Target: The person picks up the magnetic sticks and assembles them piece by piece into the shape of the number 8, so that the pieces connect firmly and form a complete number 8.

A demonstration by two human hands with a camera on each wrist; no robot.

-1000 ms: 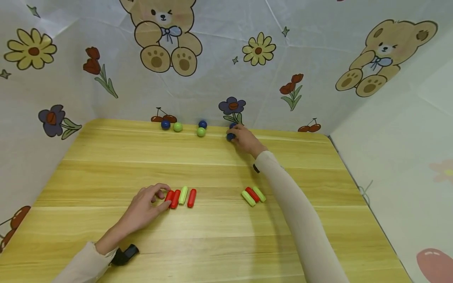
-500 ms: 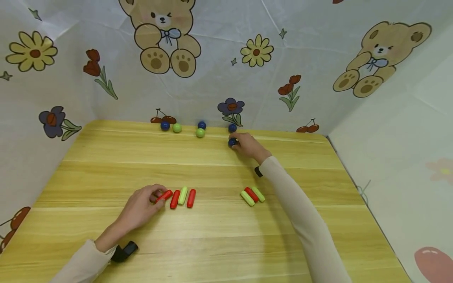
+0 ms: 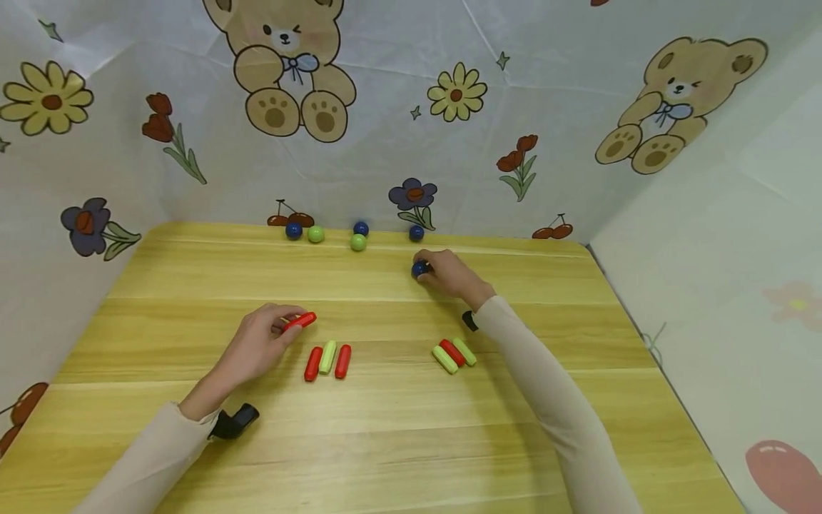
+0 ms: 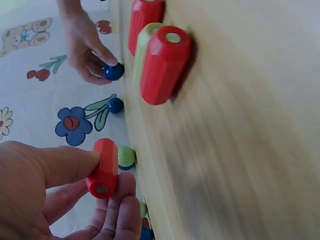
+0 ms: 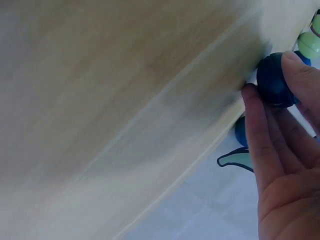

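My left hand [image 3: 262, 343] pinches a red rod [image 3: 300, 322] between thumb and fingers, just above the table. In the left wrist view, the held red rod [image 4: 104, 169] shows a round silvery spot on its end. Close to that hand lie a red rod [image 3: 313, 364], a light green rod [image 3: 327, 357] and another red rod [image 3: 343, 362]. Toward the back, my right hand [image 3: 452, 274] grips a dark blue ball [image 3: 419, 269]; the right wrist view has this blue ball [image 5: 274, 80] between thumb and fingertips. Behind it sits another blue ball [image 3: 416, 233].
Two light green rods and a red rod [image 3: 452, 353] lie together right of centre on the wooden table [image 3: 398, 457]. Along the back edge stand a blue ball [image 3: 293, 230], a green ball [image 3: 315, 234], and a blue ball [image 3: 361, 228] behind a green ball [image 3: 358, 243]. Printed sheeting [image 3: 379, 157] rises behind.
My left hand has picked the leftmost red rod off its row and moved it up and away. My right hand has drawn one blue ball toward me, away from the other blue ball.
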